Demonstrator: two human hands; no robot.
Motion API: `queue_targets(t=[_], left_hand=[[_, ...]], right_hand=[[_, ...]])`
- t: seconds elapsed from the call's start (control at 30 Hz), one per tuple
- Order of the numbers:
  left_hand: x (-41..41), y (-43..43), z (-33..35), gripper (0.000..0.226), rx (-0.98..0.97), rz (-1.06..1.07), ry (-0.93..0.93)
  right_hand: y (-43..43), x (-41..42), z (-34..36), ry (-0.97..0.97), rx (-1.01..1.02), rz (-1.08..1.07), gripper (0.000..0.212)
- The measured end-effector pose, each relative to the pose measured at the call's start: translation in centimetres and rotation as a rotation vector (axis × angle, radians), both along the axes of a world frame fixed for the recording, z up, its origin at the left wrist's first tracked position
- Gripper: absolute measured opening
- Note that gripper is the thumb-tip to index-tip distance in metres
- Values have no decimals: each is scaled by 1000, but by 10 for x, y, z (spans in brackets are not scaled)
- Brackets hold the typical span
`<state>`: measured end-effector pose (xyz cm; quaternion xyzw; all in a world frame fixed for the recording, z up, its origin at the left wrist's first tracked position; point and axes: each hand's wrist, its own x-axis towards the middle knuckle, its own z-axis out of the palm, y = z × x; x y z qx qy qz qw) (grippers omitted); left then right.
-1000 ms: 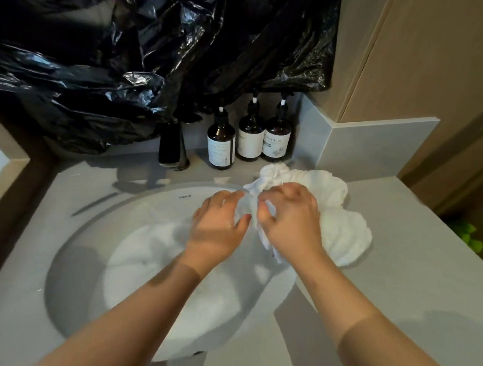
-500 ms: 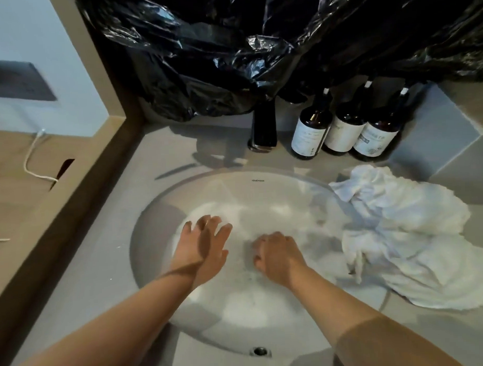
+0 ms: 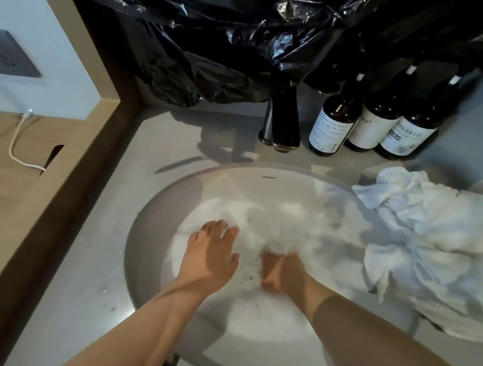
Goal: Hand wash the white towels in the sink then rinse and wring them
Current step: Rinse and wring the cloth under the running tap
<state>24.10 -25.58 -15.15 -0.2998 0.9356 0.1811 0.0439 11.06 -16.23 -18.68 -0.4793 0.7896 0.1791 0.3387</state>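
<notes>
Washing: my left hand point(image 3: 210, 255) lies spread on suds point(image 3: 280, 222) in the sink point(image 3: 235, 183); my right hand point(image 3: 281, 271) is buried, grip unclear. Next, I should dunk the towels point(image 3: 428, 244) from the right edge of the worktop point(image 3: 87, 270).

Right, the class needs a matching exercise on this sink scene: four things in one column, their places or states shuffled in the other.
1 left hand
2 right hand
3 white towels
4 brown bottles

A heaped on the counter right of the sink
B dipped into the foam
C in a row at the back
D open, fingers straight

Pairs: 1-D; 2-B; 3-A; 4-C
</notes>
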Motion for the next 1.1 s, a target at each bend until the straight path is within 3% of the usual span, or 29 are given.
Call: queue_targets(t=[0.17,0.43,0.7,1.1], left_hand=[[1,1,-1,52,8,14,-16],[1,3,0,50,30,30,-66],[2,5,-1,45,71,59,-58],[0,3,-1,43,131,100,-90]], right_hand=[[4,9,2,109,83,25,39],[4,6,-3,196,39,78,28],[7,7,-7,79,-101,-70,29],[14,11,-16,-37,-144,-284,26]])
